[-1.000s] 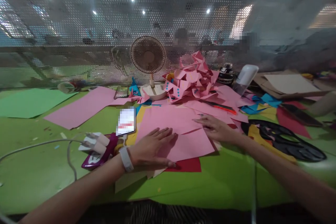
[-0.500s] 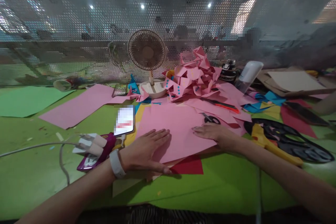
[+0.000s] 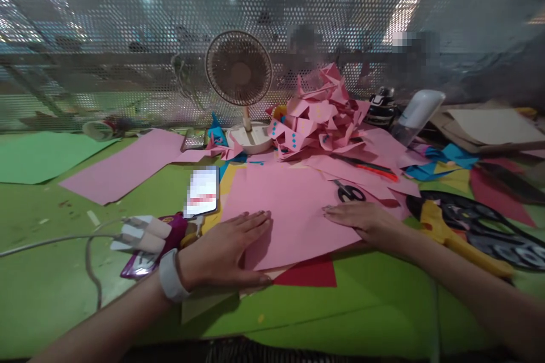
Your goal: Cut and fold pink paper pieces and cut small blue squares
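A pink paper sheet [image 3: 293,204] lies in front of me over other sheets; a red sheet [image 3: 313,272] and a yellow one [image 3: 225,184] stick out from under it. My left hand [image 3: 225,247] rests on the pink sheet's left side, fingers stretched out and the thumb apart near the front edge. On the sheet's right part my right hand [image 3: 361,221] lies flat with its fingers extended. Black-handled scissors [image 3: 351,193] lie just beyond the right hand. Neither hand grips anything.
A heap of folded pink paper [image 3: 319,116] stands at the back beside a small fan [image 3: 239,71]. A phone [image 3: 202,190] and white charger plugs [image 3: 145,235] lie left. A yellow glue gun [image 3: 460,238] and a black openwork piece [image 3: 506,227] are at right.
The left hand has slid slightly left and the right hand slightly right across the pink sheet. The camera view has shifted a little.
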